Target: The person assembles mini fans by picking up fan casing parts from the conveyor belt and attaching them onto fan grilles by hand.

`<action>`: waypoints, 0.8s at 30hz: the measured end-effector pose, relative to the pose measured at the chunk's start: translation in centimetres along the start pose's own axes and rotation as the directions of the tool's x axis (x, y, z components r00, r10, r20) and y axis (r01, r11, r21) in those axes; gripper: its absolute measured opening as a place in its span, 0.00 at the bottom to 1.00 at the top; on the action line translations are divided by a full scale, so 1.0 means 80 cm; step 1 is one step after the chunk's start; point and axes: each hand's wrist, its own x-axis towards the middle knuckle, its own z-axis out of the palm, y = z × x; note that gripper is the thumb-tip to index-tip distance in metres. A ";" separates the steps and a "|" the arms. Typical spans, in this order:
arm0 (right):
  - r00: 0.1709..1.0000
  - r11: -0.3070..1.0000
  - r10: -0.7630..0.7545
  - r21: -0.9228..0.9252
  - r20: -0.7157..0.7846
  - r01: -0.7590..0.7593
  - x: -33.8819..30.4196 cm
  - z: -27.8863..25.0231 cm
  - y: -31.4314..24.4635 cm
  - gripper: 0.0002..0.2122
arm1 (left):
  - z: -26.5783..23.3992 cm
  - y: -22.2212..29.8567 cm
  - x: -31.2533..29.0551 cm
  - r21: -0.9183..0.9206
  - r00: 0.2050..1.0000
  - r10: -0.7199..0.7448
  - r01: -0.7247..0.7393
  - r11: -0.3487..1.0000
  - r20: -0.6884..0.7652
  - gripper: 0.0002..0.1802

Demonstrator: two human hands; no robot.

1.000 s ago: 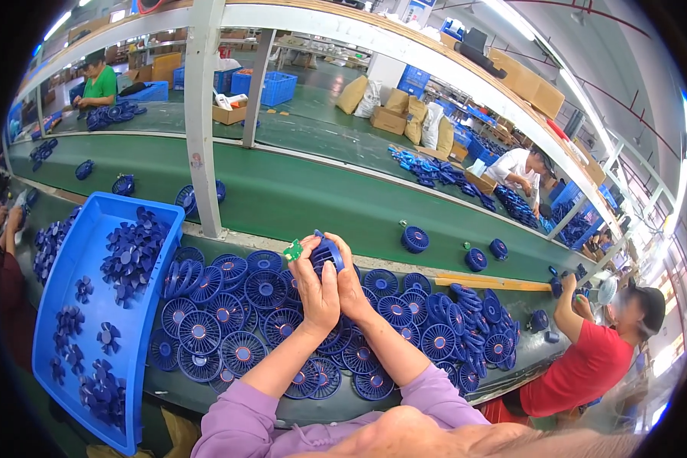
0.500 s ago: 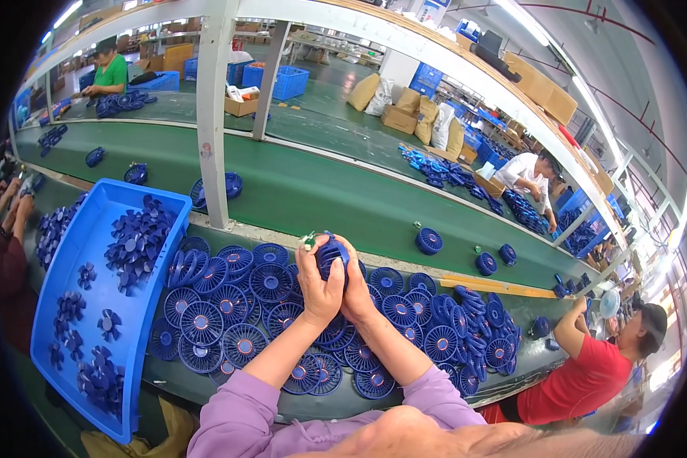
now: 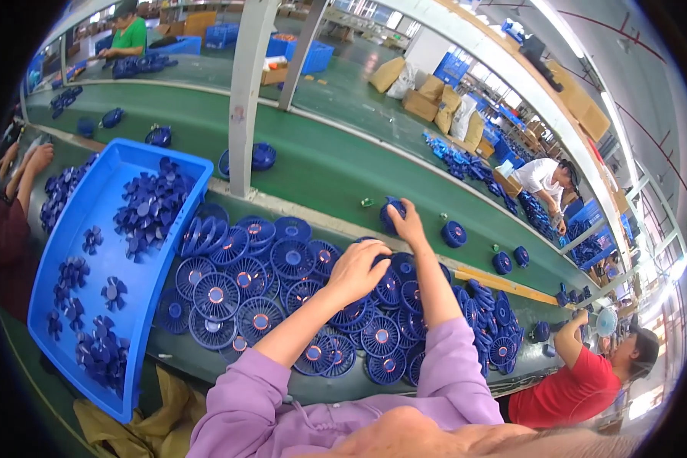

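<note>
My right hand [image 3: 407, 226] reaches over the near edge of the green conveyor belt, its fingers round a dark blue round fan head [image 3: 390, 212]. A small green circuit board [image 3: 367, 202] is just left of that fan head, over the belt. Above the pile of round blue fan grilles [image 3: 291, 259], my left hand [image 3: 359, 269] is apart from the right one, fingers loosely stretched and bent, with nothing visible in them. Its palm faces down and hides what is directly beneath.
A blue tray [image 3: 164, 301] of dark blue fan blades [image 3: 141, 206] stands at the left. More fan heads [image 3: 454, 233] lie on the belt [image 3: 320, 172]. A white post [image 3: 246, 107] rises at the belt's near edge. A co-worker in red [image 3: 569, 382] works at the right.
My hands, together round the fan head before, have parted. The right hand has carried it forward and right to the belt; the left has moved right and lower over the grilles. The view has shifted.
</note>
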 end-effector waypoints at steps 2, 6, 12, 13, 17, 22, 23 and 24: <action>0.992 0.979 -0.120 -0.164 0.033 0.124 -0.002 -0.007 0.025 0.32 | -0.001 0.013 -0.002 -0.010 0.996 0.024 -0.024 1.000 0.091 0.12; 0.927 0.897 -0.369 -0.290 -0.073 0.334 -0.024 0.011 -0.038 0.26 | -0.005 0.027 -0.007 0.006 0.995 0.033 -0.034 0.999 0.091 0.12; 0.589 0.810 -0.586 0.424 0.556 0.406 -0.065 0.022 -0.185 0.33 | -0.028 0.054 -0.002 -0.134 0.999 0.027 -0.031 0.990 -0.031 0.14; 0.466 0.686 -0.721 0.431 0.513 0.587 -0.072 0.028 -0.192 0.37 | -0.027 0.055 0.000 -0.152 0.997 0.054 -0.063 0.986 -0.063 0.14; 0.197 0.498 -0.822 0.508 0.534 0.703 -0.097 0.040 -0.224 0.43 | -0.037 0.068 0.004 -0.154 0.990 0.099 -0.114 0.981 -0.101 0.13; 0.252 0.560 -0.788 0.483 0.562 0.673 -0.098 0.052 -0.222 0.32 | -0.040 0.067 0.007 -0.219 0.989 0.093 -0.117 0.969 -0.114 0.10; 0.274 0.589 -0.782 0.521 0.559 0.617 -0.091 0.050 -0.224 0.30 | -0.043 0.066 0.008 -0.203 0.984 0.101 -0.130 0.970 -0.145 0.10; 0.309 0.589 -0.794 0.535 0.524 0.605 -0.080 0.046 -0.233 0.26 | -0.046 0.064 0.009 -0.187 0.979 0.108 -0.140 0.972 -0.173 0.09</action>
